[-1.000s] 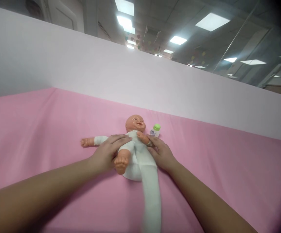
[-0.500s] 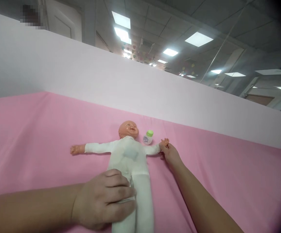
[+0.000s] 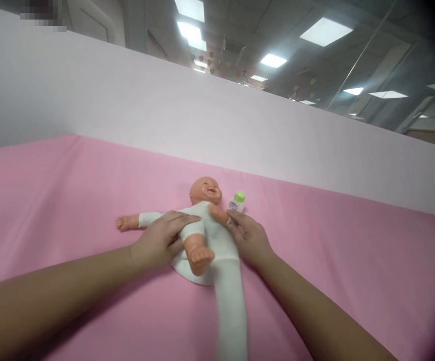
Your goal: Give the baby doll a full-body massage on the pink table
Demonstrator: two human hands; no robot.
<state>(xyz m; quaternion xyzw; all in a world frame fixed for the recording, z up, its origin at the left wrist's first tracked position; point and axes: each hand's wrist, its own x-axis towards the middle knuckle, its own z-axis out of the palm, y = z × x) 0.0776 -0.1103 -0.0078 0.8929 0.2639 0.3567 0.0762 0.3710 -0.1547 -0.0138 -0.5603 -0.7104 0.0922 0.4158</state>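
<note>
Bending the limbs of a doll point(image 3: 223, 240) in white cloth, laid on its back near the middle of a pink sheet point(image 3: 353, 260), with its head point(image 3: 205, 190) toward the far edge. Gripping the raised leg point(image 3: 192, 229) in the left hand point(image 3: 159, 238), with fingers curled over the white cloth and with the bare foot point(image 3: 201, 258) aimed at the near edge. Holding the folded arm point(image 3: 218, 213) by the wrist end in the right hand point(image 3: 254, 240), in a narrow grip, drawn in over the doll's front. Showing as done, to judge by the pose, the folding of one leg and of the opposite arm. Leaving unfolded the straight leg point(image 3: 230, 311), stretched toward the near edge and out of view, and the outstretched arm point(image 3: 129, 222), pointing to the left edge. Looking partway through rather than finished, with both folded limbs in hand; impossible to tell a full bend from a partial one. Seeing farther out, just beyond the right hand toward the far edge, a small bottle point(image 3: 237, 204) with a green cap point(image 3: 240, 196), too near the fingertips to tell touching from apart. Meeting, along the far edge, a white wall point(image 3: 240, 130).
</note>
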